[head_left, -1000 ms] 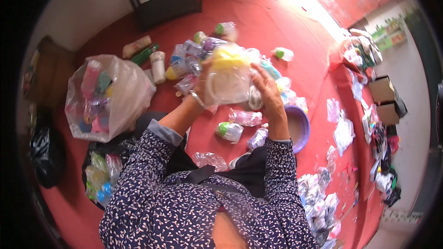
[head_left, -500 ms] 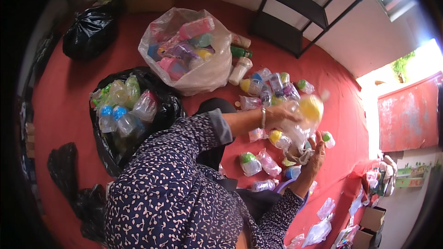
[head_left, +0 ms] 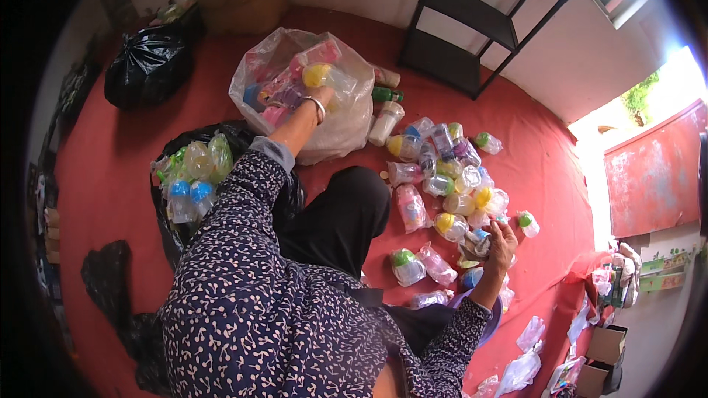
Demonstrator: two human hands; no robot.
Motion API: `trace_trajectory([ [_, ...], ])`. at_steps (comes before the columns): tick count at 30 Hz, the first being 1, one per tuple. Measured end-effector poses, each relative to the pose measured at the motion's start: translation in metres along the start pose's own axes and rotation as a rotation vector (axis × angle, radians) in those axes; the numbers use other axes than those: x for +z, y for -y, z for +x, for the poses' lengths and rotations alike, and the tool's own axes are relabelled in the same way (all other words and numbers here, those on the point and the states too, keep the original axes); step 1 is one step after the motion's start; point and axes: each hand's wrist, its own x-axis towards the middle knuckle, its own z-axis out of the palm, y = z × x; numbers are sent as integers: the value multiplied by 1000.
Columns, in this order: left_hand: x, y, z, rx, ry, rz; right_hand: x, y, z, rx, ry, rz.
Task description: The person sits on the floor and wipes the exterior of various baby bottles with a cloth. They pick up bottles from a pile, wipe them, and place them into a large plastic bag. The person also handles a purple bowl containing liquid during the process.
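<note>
My left hand (head_left: pixel 319 96), with a bracelet at the wrist, reaches over the white plastic bag (head_left: pixel 339 144). It grips a clear bottle with a yellow cap (head_left: pixel 318 75). Inside that bag lie pink, purple and blue wrapped bottles. At the right, my right hand (head_left: pixel 504 245) is closed on a crumpled greyish cloth (head_left: pixel 478 245), partly hidden by the fingers. Beside it lie several clear bottles, among them a yellow-capped one (head_left: pixel 450 226) and a green-capped one (head_left: pixel 528 223). Part of a purple rim (head_left: pixel 490 329) shows beneath my right forearm.
On the left, an open black bag (head_left: pixel 166 232) holds green- and blue-capped bottles. A tied black bag (head_left: pixel 147 66) and a cardboard box (head_left: pixel 240 0) stand farther back. A black shelf (head_left: pixel 472 15) is by the wall. Loose plastic wrappers (head_left: pixel 520 368) lie at lower right.
My left hand has swung left from the bottle pile to the white bag, carrying the yellow-capped bottle. My right hand has stayed near the pile with the cloth.
</note>
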Motion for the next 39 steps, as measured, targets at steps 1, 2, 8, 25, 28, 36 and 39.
trace_trajectory([
  [1,0,-12,-16,-89,39,-57,-4,-6,1,10,-6,-1],
  [2,-6,-32,-44,-191,86,-118,-7,-8,3,31,-51,-64],
  [8,-158,2,27,201,-203,352,80,13,37,213,118,-166],
  [25,-170,23,134,283,-256,856,356,-112,254,-205,401,-536],
  [28,-239,23,149,320,-698,679,388,-56,203,82,338,-229],
  [36,-221,-46,148,567,-469,910,325,44,199,104,-61,-73],
  [39,-245,-52,180,432,-464,1149,335,70,193,-263,176,-246],
])
